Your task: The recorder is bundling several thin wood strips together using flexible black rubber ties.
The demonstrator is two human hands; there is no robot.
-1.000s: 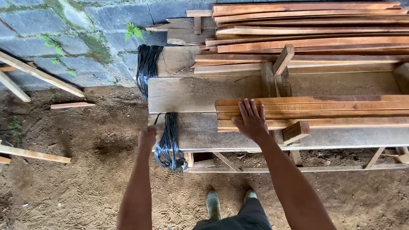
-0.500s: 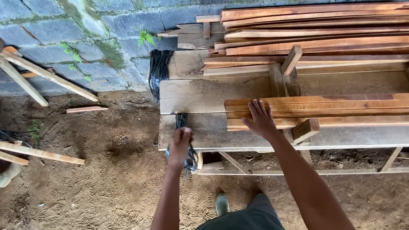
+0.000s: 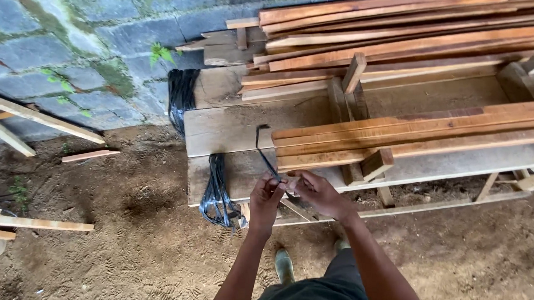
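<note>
**Head view: both hands on one black strap at the workbench edge**

Head camera looks down on a rough wooden workbench (image 3: 235,130) that stands on bare dirt against a block wall (image 3: 61,51). Nothing that could hold other things shows; the bench alone bears loads.

At the near edge of the bench, the left hand (image 3: 266,199) and the right hand (image 3: 318,193) meet, fingers pinched narrow on a single black strap (image 3: 262,149). The strap rises from the fingers in a thin loop that arches over the bench top and ends just beside the left end of a stack of reddish slats (image 3: 412,130). How much of the strap lies inside the closed fingers cannot be made out.

Left of the hands, a bundle of black straps (image 3: 217,192) hangs over the near edge of the bench; its lower end is a tangle, hard to read. A second black bundle (image 3: 182,93) drapes over the far left corner of the bench.

Toward the far side of the bench lies a larger pile of slats (image 3: 395,34), cut off by the right border. Under the bench, a green boot (image 3: 283,265) shows, partly hidden by the arms. Loose laths (image 3: 31,117) lean well to the left of the bench.
</note>
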